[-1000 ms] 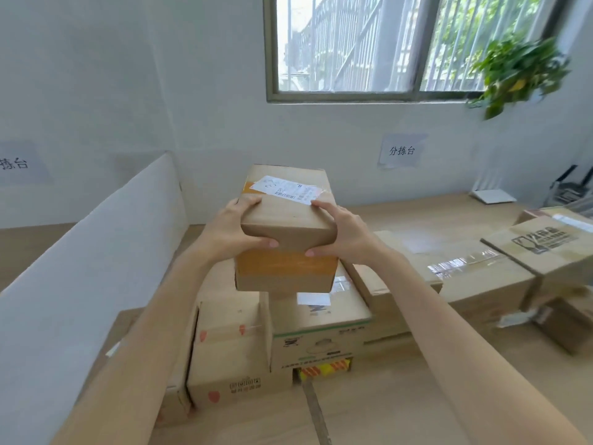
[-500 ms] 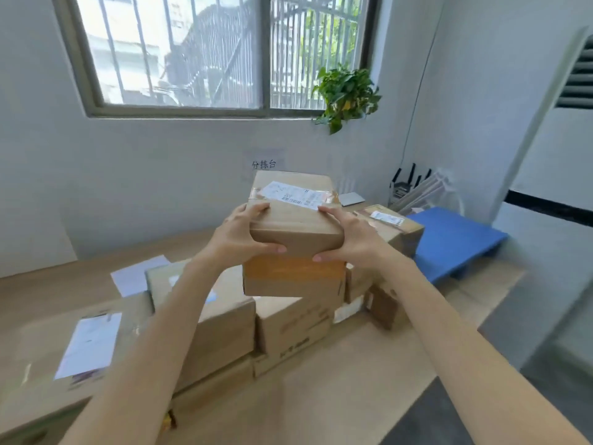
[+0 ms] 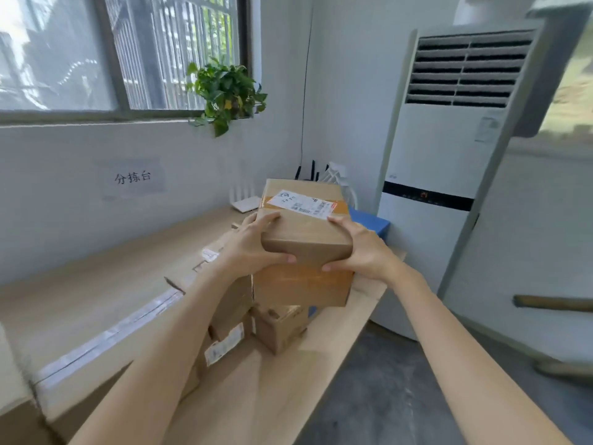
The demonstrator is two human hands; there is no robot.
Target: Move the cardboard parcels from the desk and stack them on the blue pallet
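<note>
Two bare hands hold one brown cardboard parcel (image 3: 305, 248) with a white shipping label and orange tape, raised clear of the light wooden desk (image 3: 96, 284). Left hand (image 3: 253, 248) clamps the parcel's left side, thumb across the near top edge, fingers curled over the top. Right hand (image 3: 362, 252) mirrors it on the right side, thumb on the near face, fingers wrapped onto the top by the label. Parcel sits level, label facing up, above the desk's right end. Beneath it, several more brown cardboard boxes (image 3: 276, 329) lie clustered on the desk near its right edge; a large one with clear tape (image 3: 106, 332) lies toward the left front corner. Blue pallet (image 3: 369, 223) only partly visible, just behind the held parcel and right hand, beside the white standing air conditioner (image 3: 449, 175). Green potted plant (image 3: 227, 91) on the window sill.
</note>
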